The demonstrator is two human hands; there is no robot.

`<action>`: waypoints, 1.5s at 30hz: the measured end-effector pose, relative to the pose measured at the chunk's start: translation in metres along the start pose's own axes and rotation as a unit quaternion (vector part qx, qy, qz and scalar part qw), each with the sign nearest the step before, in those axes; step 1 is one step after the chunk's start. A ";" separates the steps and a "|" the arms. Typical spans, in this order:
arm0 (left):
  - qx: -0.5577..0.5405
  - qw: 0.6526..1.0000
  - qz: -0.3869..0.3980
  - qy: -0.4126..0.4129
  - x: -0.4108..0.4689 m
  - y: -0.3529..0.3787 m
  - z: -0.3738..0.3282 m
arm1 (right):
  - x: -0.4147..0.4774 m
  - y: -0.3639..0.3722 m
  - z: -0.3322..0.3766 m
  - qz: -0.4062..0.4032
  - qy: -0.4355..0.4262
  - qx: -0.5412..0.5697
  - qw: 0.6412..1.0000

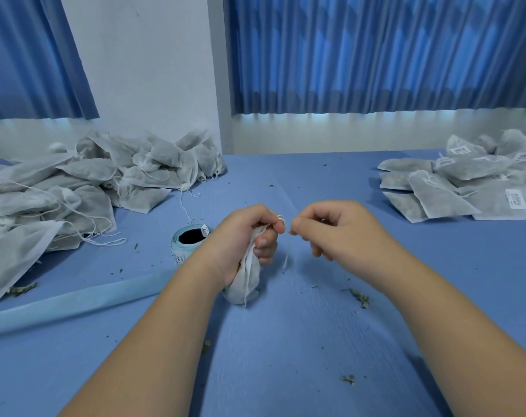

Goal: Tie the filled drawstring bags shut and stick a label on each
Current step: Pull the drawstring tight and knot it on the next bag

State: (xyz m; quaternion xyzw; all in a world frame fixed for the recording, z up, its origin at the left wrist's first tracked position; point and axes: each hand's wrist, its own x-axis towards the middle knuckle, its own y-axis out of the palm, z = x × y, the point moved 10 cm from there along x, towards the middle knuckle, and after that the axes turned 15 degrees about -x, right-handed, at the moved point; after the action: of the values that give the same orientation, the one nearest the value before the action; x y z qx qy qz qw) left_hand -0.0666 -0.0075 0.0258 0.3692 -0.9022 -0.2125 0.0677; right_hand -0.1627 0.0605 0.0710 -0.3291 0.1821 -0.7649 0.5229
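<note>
From the head camera, the person's left hand [243, 236] is closed in a fist round the gathered neck of a white drawstring bag [248, 281]. The bag is held upright just left of the table's middle, and its rounded bottom rests on or just above the blue table cover [285, 371]; which of the two cannot be told. Just beside it, the right hand [331, 227] pinches the thin white drawstring [286, 257] between thumb and forefinger, its other fingers curled in. A turn of the string sits on a left fingertip, and a loose end hangs down between the two hands. Left of the held bag, nearly touching the left wrist, a roll of labels [189, 240] lies on the cover with its dark core facing up. A pale blue backing strip [75, 302] runs from it toward the table's left edge. At far left lies a heap of unlabelled bags [90, 182] with loose strings trailing. At far right, well apart from the hands, lies a pile of labelled bags [466, 188], white stickers showing on several. Small bits of dried plant matter [359, 297] are scattered over the cover. Blue curtains [376, 55] hang behind the table.
</note>
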 end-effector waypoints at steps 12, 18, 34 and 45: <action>0.042 0.998 0.041 0.019 -0.003 0.011 0.000 | 0.001 0.005 0.001 -0.001 -0.006 -0.011 1.000; 0.087 0.995 0.040 0.022 -0.004 0.013 0.000 | -0.001 0.005 0.000 0.009 -0.001 -0.023 1.000; 0.105 0.994 0.008 0.043 -0.007 0.011 -0.002 | -0.002 0.002 -0.006 0.020 0.014 -0.023 0.999; 0.101 0.993 -0.021 0.050 -0.006 0.004 -0.004 | 0.001 0.002 -0.010 0.026 0.007 -0.040 0.999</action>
State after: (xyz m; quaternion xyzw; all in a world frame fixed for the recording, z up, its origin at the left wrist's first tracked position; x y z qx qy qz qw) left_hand -0.0644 -0.0021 0.0314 0.4031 -0.9066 -0.1028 0.0708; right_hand -0.1684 0.0577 0.0628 -0.3398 0.2247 -0.7456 0.5274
